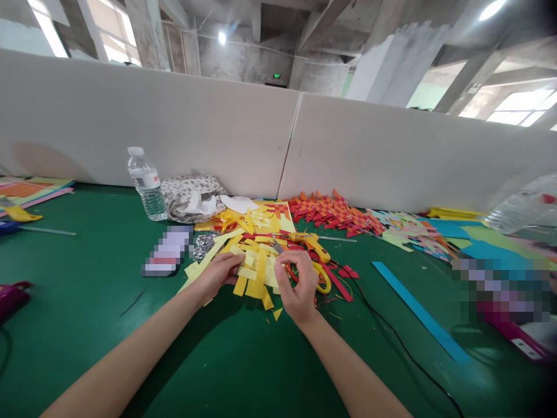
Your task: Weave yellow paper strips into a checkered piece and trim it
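Observation:
My left hand (220, 276) is closed on the left edge of a woven piece of yellow paper strips (255, 270), holding it above the table. Pale and deeper yellow strips cross in it, with loose ends hanging below. At its right side my right hand (300, 284) is closed in a pinch; whatever sits between the fingertips is too small to make out. Partly hidden behind the right hand are scissors with a yellow handle (322, 278). A yellow glue gun (311, 242) lies just beyond, among red and yellow paper scraps (343, 284).
On the green table (209, 371) stand a water bottle (148, 186) and a phone (169, 249). Red-orange woven paper pieces (335, 212) are heaped by the white partition (369, 151). A black cord (391, 331) and blue strip (418, 307) lie at right.

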### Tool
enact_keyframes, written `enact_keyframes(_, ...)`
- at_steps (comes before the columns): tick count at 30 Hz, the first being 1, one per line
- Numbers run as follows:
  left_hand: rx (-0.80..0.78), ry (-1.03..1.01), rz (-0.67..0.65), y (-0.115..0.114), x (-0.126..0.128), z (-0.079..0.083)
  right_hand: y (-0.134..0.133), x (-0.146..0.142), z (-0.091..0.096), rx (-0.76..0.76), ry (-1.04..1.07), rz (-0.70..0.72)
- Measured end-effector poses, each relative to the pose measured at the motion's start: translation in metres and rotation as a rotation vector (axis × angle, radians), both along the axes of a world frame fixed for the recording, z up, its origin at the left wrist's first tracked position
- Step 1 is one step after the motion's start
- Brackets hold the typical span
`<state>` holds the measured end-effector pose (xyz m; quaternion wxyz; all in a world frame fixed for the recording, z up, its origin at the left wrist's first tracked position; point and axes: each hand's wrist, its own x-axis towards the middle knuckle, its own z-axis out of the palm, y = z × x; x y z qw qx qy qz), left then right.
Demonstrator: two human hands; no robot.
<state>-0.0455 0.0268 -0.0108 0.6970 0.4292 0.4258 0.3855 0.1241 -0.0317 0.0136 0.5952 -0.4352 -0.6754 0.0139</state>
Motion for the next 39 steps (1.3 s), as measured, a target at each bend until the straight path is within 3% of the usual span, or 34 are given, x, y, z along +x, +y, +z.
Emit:
enact_keyframes(3,-0.004,0.031,-0.030,-0.002,0.000,0.003,0.012,0.003,-0.001,-0.247,0.129,-0.051)
enact_keyframes(7,-0.018,0.046,-0.035,-0.005,0.001,0.008,0.027,0.006,-0.009,-0.598,0.225,0.131)
enact_keyframes(10,-0.032,0.025,-0.051,-0.007,0.001,0.009,0.029,0.007,-0.010,-0.725,0.227,0.189)
enact_keyframes(19,-0.157,-0.115,-0.186,-0.002,-0.002,0.011,0.027,0.005,-0.011,-0.696,0.219,0.173)
enact_keyframes(23,-0.132,-0.046,-0.161,-0.002,-0.001,0.010,0.029,0.005,-0.015,-0.705,0.286,0.236)
enact_keyframes(30,0.120,0.192,-0.150,-0.008,0.003,0.007,0.028,0.001,-0.017,-0.741,0.371,0.295)
enact_keyframes(39,0.071,0.127,0.036,0.000,0.001,0.002,0.028,0.002,-0.006,-0.815,0.588,0.306)
